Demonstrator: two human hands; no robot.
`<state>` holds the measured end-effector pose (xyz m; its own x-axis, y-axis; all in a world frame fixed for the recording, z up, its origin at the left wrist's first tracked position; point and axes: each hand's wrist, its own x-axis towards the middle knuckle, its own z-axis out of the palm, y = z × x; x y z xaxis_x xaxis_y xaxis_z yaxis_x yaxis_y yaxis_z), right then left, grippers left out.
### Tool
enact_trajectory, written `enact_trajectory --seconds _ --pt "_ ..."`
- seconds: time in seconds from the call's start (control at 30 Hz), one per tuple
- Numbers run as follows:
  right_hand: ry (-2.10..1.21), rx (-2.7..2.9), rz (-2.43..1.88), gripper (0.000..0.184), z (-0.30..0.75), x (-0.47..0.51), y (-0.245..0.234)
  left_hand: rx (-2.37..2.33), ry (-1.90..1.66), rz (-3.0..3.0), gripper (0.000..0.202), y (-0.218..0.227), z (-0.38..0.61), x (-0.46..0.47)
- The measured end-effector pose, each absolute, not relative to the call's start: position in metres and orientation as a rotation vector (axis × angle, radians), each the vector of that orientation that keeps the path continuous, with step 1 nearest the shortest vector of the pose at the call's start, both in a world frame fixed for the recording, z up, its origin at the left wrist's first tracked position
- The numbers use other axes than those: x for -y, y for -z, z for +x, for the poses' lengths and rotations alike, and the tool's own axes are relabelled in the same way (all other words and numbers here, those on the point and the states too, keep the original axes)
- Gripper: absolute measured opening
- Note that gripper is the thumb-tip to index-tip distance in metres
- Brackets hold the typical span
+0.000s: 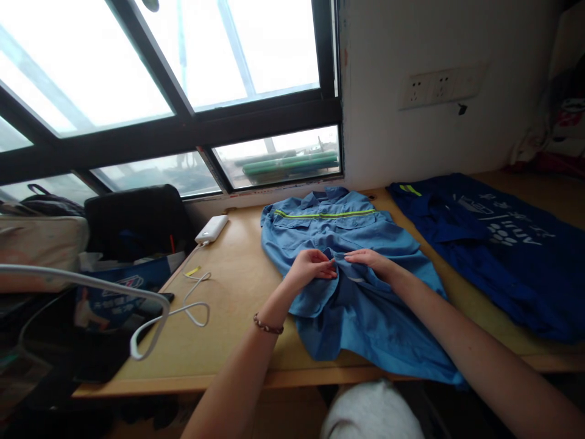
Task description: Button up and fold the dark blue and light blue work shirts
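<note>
A light blue work shirt with a yellow-green stripe across its chest lies spread on the table, collar toward the wall. My left hand pinches the front edge of the shirt near its middle, fingers curled around the fabric. Just to the right, my right hand grips the opposite front edge between thumb and fingers. Between the two hands the cloth is bunched and slightly lifted. The lower part of the shirt falls in folds toward the table's near edge. Any button under the fingertips is too small to make out.
A dark blue garment with white print lies at the right. On the left, a white power bank has a white cable plugged in. Bags and a black case stand beyond the table's left edge. A window rises behind.
</note>
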<state>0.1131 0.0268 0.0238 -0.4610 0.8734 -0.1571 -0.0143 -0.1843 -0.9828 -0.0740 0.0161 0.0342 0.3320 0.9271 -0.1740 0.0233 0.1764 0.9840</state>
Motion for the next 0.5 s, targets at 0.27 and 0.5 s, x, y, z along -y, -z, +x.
enact_trajectory --seconds 0.27,0.5 --pt "-1.689 1.284 -1.042 0.023 0.114 -0.03 -0.017 -1.017 -0.981 1.074 0.023 -0.026 -0.072 -0.019" --pt "-1.791 1.224 -0.936 0.023 0.11 -0.025 -0.018 -1.008 -0.944 1.09 0.021 -0.022 -0.072 -0.022"
